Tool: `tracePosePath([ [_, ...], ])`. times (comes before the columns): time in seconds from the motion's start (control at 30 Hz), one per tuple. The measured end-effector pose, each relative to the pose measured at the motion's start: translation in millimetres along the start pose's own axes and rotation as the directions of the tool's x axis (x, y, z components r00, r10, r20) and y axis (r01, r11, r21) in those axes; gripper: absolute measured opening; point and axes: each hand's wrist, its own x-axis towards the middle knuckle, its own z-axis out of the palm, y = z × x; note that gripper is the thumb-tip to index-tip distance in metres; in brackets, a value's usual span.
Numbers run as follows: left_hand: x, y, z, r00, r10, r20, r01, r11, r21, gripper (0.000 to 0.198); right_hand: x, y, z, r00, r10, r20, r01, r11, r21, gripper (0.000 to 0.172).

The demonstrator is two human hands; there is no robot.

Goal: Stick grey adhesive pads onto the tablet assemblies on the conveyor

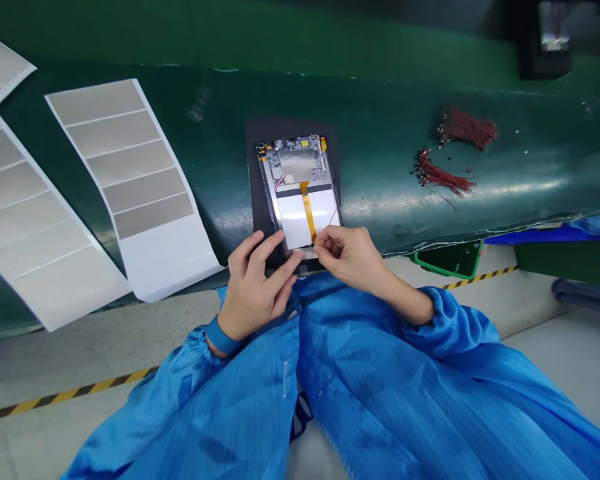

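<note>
An opened tablet lies on a dark mat at the table's front edge. A circuit board takes up its far end, and a white battery panel with a yellow-orange ribbon cable the near end. My left hand is open, fingers spread, fingertips at the tablet's near left corner. Thumb and forefinger of my right hand are pinched together at the near right edge. Between the hands shows a small pale grey strip; whatever the pinch holds is hidden.
Left on the green table lie backing sheets of grey rectangular stickers, some overhanging the edge. Two bundles of thin red wires are at right. A black device stands far right. A green-rimmed bin sits below the edge.
</note>
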Motion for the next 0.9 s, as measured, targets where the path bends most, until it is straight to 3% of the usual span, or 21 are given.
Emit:
tracePosePath([
  [0.37,3.6,-1.3,1.0,1.000,0.017,0.014,-0.016,1.000,-0.015,0.045,1.5,-4.3,0.0,1.000,0.020,-0.010,-0.020,1.000,-0.020,0.008],
  [0.9,3.2,-3.8,6.4,0.999,0.029,0.029,-0.028,0.999,-0.021,0.046,3.0,-7.8,1.4,0.998,0.055,0.002,-0.054,0.981,-0.185,0.012],
])
